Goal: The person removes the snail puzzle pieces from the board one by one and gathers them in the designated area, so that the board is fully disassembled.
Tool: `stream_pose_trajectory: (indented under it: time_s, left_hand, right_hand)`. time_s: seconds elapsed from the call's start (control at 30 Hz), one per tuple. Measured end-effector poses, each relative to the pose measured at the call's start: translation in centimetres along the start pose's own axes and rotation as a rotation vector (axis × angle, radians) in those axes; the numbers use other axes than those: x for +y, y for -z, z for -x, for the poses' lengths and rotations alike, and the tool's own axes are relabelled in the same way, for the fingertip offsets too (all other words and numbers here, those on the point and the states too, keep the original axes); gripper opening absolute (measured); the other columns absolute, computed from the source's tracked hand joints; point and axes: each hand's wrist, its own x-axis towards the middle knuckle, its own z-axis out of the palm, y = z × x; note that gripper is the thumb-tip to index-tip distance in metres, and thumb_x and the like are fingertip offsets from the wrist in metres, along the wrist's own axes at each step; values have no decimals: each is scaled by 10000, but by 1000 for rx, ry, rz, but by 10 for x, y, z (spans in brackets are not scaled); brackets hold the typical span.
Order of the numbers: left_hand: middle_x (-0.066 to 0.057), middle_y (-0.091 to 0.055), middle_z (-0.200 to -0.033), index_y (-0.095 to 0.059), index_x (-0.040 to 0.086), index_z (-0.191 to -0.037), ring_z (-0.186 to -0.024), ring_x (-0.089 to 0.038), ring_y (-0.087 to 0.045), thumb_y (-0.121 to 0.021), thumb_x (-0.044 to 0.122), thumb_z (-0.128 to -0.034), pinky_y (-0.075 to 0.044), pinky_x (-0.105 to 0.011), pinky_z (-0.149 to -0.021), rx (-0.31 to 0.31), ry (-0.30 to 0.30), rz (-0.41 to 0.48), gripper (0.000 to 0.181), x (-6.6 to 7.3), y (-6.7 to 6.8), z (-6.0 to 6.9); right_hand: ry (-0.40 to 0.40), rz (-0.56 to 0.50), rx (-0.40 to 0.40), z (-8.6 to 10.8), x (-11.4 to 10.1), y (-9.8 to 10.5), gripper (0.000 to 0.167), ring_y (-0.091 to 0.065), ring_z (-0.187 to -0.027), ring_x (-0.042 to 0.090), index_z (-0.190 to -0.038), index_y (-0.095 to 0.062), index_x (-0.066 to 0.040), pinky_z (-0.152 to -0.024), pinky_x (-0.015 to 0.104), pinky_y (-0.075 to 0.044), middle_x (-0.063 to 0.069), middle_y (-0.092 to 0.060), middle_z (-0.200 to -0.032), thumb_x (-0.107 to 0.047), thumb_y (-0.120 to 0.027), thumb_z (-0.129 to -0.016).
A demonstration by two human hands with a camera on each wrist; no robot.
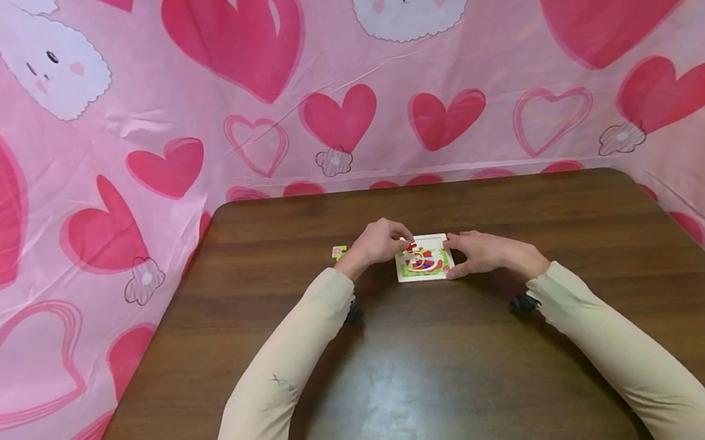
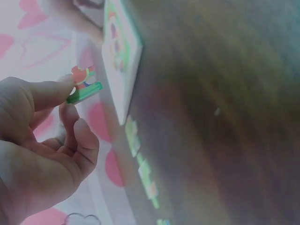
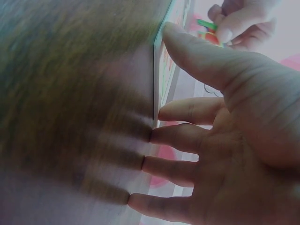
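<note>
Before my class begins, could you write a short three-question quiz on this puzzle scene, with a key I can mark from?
1. Multiple choice: what does the left hand pinch?
A) a pencil
B) a puzzle piece
C) a spoon

2. True or false: the right hand is touching the puzzle board.

3. Fill the gap: other loose pieces lie on the brown ____.

Key: 1. B; 2. True; 3. table.

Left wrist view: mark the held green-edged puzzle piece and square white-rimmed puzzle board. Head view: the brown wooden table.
Green-edged puzzle piece point(image 2: 85, 93): left wrist view, its green edge.
Square white-rimmed puzzle board point(image 2: 123, 91): left wrist view, its white rim.
Brown wooden table point(image 1: 436, 364): head view, bare top.
</note>
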Motion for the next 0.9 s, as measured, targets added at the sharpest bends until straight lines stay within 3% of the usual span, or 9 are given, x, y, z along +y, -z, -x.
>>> stream_pose_trajectory:
  time_s: [0.27, 0.6, 0.9]
  left_hand:
    - [2, -714, -1041, -734, 152, -1068, -816, -167, -602, -614, 184, -956, -510, -259, -686, 0, -5, 51, 168, -4, 21, 8]
    - [-34, -705, -1031, -726, 132, -1058, -867, -189, -607, -611, 187, -958, -530, -296, -765, -19, 40, 67, 162, -18, 29, 21]
    - [-42, -704, -1030, -729, 139, -1043, -878, -206, -581, -608, 189, -960, -513, -309, -775, -18, 68, 25, 154, -30, 36, 28]
  right_hand:
    - [-12, -14, -1, 1, -1, 0, 773, -268, -1425, 474, -1446, -447, -32, -1129, 632, -252, 259, -271, -1573, -475, -701, -865]
    - [2, 10, 2, 4, -2, 0, 757, -291, -1411, 482, -1433, -460, -24, -1123, 623, -274, 271, -285, -1561, -456, -710, -864]
    - [8, -3, 6, 1, -2, 0, 756, -288, -1416, 469, -1444, -449, -31, -1124, 628, -267, 260, -289, -1565, -451, -705, -870]
